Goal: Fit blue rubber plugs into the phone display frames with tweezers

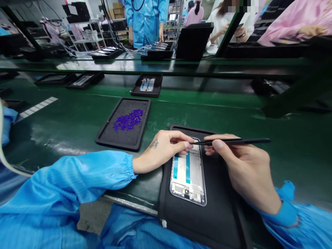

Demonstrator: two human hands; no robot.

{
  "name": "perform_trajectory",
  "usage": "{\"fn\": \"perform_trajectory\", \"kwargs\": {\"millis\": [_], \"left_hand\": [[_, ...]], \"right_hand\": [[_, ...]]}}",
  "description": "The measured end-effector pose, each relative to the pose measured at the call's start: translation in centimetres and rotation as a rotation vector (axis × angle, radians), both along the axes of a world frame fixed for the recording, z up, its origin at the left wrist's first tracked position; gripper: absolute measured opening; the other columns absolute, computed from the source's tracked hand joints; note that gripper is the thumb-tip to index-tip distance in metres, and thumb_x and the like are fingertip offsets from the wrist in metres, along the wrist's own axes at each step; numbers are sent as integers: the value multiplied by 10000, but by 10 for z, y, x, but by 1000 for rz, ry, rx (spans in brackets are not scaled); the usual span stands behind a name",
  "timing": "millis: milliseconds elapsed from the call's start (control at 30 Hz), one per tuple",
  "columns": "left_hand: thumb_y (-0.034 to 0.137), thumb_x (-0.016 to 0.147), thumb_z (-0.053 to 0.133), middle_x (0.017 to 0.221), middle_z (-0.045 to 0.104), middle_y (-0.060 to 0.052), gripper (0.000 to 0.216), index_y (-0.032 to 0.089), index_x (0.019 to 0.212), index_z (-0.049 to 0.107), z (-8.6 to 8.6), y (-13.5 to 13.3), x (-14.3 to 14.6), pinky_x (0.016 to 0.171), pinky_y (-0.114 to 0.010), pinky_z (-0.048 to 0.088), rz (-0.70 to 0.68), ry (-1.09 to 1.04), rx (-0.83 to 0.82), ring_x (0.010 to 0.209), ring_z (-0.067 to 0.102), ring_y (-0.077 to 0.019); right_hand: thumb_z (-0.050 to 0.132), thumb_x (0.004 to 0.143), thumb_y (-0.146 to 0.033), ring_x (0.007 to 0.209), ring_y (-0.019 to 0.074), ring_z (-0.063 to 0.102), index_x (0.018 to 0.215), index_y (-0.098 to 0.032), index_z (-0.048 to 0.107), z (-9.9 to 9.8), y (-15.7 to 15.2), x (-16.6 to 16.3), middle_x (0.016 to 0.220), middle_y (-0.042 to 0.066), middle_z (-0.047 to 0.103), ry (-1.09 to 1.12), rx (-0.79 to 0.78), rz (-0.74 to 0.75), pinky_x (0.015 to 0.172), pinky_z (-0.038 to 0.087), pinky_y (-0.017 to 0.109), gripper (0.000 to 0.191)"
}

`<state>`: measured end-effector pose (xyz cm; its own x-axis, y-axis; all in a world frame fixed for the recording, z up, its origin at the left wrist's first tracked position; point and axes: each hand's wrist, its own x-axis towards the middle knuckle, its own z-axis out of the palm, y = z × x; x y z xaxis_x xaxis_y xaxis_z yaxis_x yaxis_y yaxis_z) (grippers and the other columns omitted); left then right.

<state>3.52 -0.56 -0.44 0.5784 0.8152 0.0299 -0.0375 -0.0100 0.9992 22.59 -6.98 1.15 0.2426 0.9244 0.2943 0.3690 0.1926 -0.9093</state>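
Observation:
My right hand (245, 166) grips black tweezers (241, 141), held level with the tip pointing left. My left hand (166, 148) has its thumb and forefinger pinched together right at the tweezers' tip. Whatever lies between those fingertips is too small to make out. Both hands are over the top end of a silver phone frame (194, 169) with blue strips, partly covering it. The frame lies on a black padded tray (218, 207) at the table's front edge.
Left of my hands, a black tray (103, 136) holds many tiny purple pieces. Another phone frame (147, 84) sits in a black tray farther back. A white strip (38, 108) lies at left. Beyond a raised shelf (116, 64), people in work coats stand or work.

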Motion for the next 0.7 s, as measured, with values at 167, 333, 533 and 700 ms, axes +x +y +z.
{"fn": "perform_trajectory", "kwargs": {"millis": [167,333,533,700], "left_hand": [[278,932,573,1003,727,-60,202,163,1084,638,4,-1,-10,821,-274,553,-44,133,244,895,696,-160],[290,986,507,1039,679,-74,175,159,1035,611,9,-17,-32,900,-309,495,-349,395,795,970,626,-187],[326,988,514,1308,609,-155,288,113,1174,570,6,-31,-43,1115,-390,421,-583,384,967,1325,491,-272],[412,945,591,1414,549,-170,447,98,1260,553,6,-29,-41,1158,-446,387,-618,400,978,1390,428,-303]], "right_hand": [[799,775,-460,644,129,615,848,-170,735,4,12,9,747,30,660,406,-147,-15,642,560,261,306],[842,730,-434,658,100,607,819,-164,729,5,21,17,736,24,647,528,-240,29,613,546,187,306],[835,728,-469,712,126,647,815,-172,735,-6,33,16,791,32,684,386,-181,-15,684,582,229,325],[796,770,-484,819,170,678,838,-190,737,-10,43,7,864,32,718,142,-157,44,826,587,323,308]]}}
